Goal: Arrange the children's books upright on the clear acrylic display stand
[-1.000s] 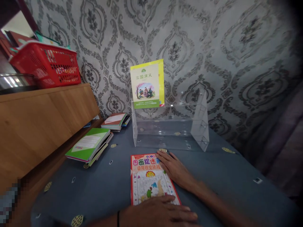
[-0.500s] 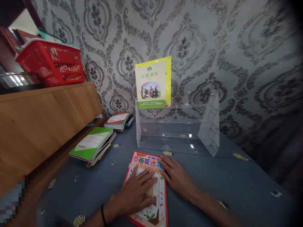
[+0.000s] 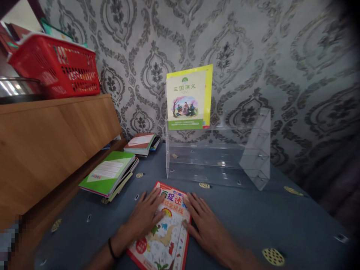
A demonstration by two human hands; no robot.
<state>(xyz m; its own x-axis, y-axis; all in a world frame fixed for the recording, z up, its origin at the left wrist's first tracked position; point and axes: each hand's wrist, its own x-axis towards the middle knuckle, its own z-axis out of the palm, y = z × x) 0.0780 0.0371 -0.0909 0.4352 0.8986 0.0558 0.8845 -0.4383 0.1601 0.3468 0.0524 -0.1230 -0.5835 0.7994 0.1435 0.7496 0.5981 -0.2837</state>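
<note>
A red-bordered picture book (image 3: 168,232) lies flat on the table in front of me, its cover showing colourful drawings and Chinese characters. My left hand (image 3: 146,213) rests on its left edge, fingers stretched forward over the upper left of the cover. On the opposite side, my right hand (image 3: 204,221) lies with spread fingers along the right edge, its fingertips on the upper right corner. Behind the book stands a clear acrylic tiered rack (image 3: 216,161). A cream and green book (image 3: 185,101) leans in its top tier at the left, in front of a yellow book (image 3: 208,93).
On the left lie a stack of books with a green cover (image 3: 109,172) and a farther stack with a reddish-brown cover (image 3: 140,142). A wooden cabinet (image 3: 56,138) bears a red basket (image 3: 64,67) and a metal bowl (image 3: 19,88). Patterned wallpaper backs the table (image 3: 247,213).
My left hand has slid from the middle of the cover to its left edge, uncovering the drawings. The book has turned slightly clockwise, and the view has shifted a little left.
</note>
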